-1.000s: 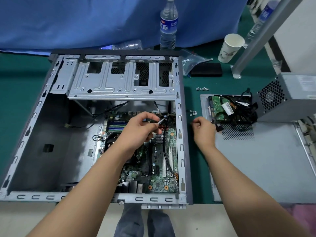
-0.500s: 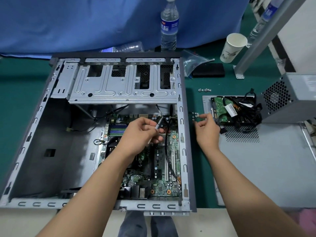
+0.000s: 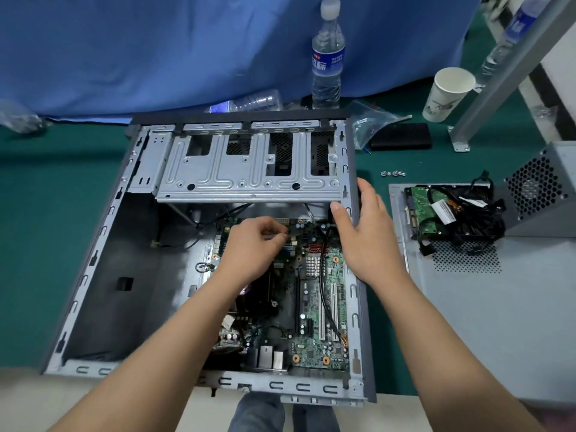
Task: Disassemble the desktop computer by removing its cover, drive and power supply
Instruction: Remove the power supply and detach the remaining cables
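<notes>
Metal case (image 3: 353, 307) edge under right hand (image 3: 367, 238)

There is one view only, from a camera worn on the person's head, looking forward and steeply down over the open computer case (image 3: 103, 232), which fills the middle of the picture close below. It stands near enough that both forearms reach in from the bottom edge, and the person's legs show just under the near rim of the case. Beyond the case the wide lens takes in the blue cloth (image 3: 156, 48) at the back, and to the right of the case the table bends outward toward the picture's edge.
</notes>
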`<state>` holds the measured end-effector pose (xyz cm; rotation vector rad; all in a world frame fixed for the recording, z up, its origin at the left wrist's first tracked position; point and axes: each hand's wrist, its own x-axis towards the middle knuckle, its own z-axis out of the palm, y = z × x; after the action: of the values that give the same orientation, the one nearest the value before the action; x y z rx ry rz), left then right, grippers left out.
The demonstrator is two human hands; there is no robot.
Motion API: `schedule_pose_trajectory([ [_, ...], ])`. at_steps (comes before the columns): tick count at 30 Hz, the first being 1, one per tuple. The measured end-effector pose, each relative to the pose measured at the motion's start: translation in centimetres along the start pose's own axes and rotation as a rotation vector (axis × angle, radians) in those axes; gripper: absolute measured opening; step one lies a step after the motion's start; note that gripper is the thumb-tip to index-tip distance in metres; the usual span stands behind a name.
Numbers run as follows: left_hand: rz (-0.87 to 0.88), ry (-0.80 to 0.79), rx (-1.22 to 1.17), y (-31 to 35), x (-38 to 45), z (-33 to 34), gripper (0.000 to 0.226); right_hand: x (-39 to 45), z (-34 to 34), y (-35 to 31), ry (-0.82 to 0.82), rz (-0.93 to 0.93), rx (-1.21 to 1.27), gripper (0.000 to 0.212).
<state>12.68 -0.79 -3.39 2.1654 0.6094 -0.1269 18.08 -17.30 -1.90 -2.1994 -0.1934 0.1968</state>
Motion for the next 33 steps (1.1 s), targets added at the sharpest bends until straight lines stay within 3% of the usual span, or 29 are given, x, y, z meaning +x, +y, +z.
schedule_pose_trajectory([
  [4, 0.061, -0.042, 0.175, 0.3, 1.6, 0.1, 0.013, 0.1, 0.1, 0.1, 0.011, -0.007, -0.050, 0.059],
  [11, 0.048, 0.044, 0.238, 0.0, 3.9, 1.5, 0.024, 0.1, 0.1, 0.5, 0.004, -0.015, -0.030, 0.057],
  [18, 0.223, 0.009, 0.302, -0.5, 4.7, 1.7, 0.018, 0.2, 0.1, 0.6, 0.003, -0.023, -0.010, 0.057],
  [33, 0.337, -0.015, 0.386, -1.0, 4.6, 1.7, 0.016, 0.1, 0.1, 0.6, 0.004, -0.025, -0.008, 0.056],
])
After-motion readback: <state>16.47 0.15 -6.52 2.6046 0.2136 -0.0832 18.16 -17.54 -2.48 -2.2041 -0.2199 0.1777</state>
